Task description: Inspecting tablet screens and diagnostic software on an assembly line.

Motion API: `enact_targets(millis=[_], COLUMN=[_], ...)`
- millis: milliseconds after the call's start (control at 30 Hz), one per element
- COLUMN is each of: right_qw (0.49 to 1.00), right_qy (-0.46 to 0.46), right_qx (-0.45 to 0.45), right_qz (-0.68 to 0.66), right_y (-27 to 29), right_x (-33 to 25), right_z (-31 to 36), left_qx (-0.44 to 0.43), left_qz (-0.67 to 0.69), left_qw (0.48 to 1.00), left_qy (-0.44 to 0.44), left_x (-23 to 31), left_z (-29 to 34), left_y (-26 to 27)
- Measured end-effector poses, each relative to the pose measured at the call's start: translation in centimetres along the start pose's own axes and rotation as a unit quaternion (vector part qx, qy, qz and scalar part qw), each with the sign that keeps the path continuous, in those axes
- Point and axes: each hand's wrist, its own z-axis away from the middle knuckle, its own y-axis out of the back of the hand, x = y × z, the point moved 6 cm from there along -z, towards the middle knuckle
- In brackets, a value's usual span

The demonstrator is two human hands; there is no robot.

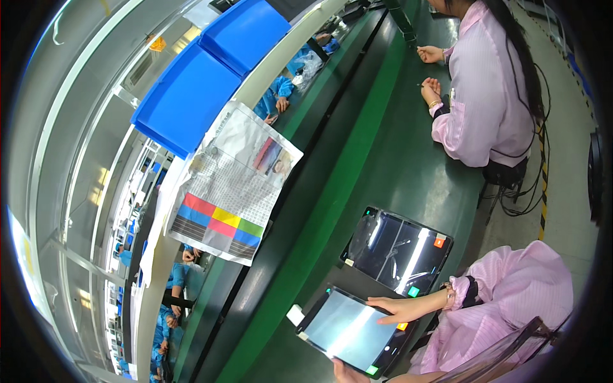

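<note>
A tablet [348,329] with a lit, pale screen and a black border lies tilted in the view on the green bench, with small green and orange stickers at its corners. My right hand [397,309] rests across the screen's upper right edge, fingers stretched out flat. At the lower edge of the same tablet, my left hand [350,372] grips the rim; most of it is cut off by the picture's edge. Just beyond my right hand lies a second tablet [399,252] with a dark, glossy screen, bright reflections and similar stickers. A small white block [295,315] touches the lit tablet's left corner.
A long green conveyor line [319,210] runs diagonally past the bench. Printed sheets [236,185] hang from a pale rail, beside blue bins [191,96]. A co-worker in pink [485,89] sits farther along the bench; blue-sleeved workers [274,99] are across the line. Cables [539,166] hang behind.
</note>
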Motion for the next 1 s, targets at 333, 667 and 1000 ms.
enact_targets(millis=[333, 667, 1000], right_qw=[0.972, 0.957, 0.941], right_qy=[0.148, 0.161, 0.221], right_qx=[0.169, 0.231, 0.256], right_qz=[-0.064, -0.075, 0.010], right_y=[7.0, 9.0, 8.8], right_x=[-14.5, -17.3, -18.6], right_z=[-2.1, -0.3, 1.0], left_qx=[-0.005, -0.011, -0.015], left_qz=[0.100, 0.121, 0.143], left_qw=[0.994, 0.991, 0.989], left_qy=[-0.046, -0.060, -0.047], left_x=[-0.5, -1.0, -2.2], left_z=[5.5, 7.2, 6.4], left_y=[-4.9, -6.3, -5.2])
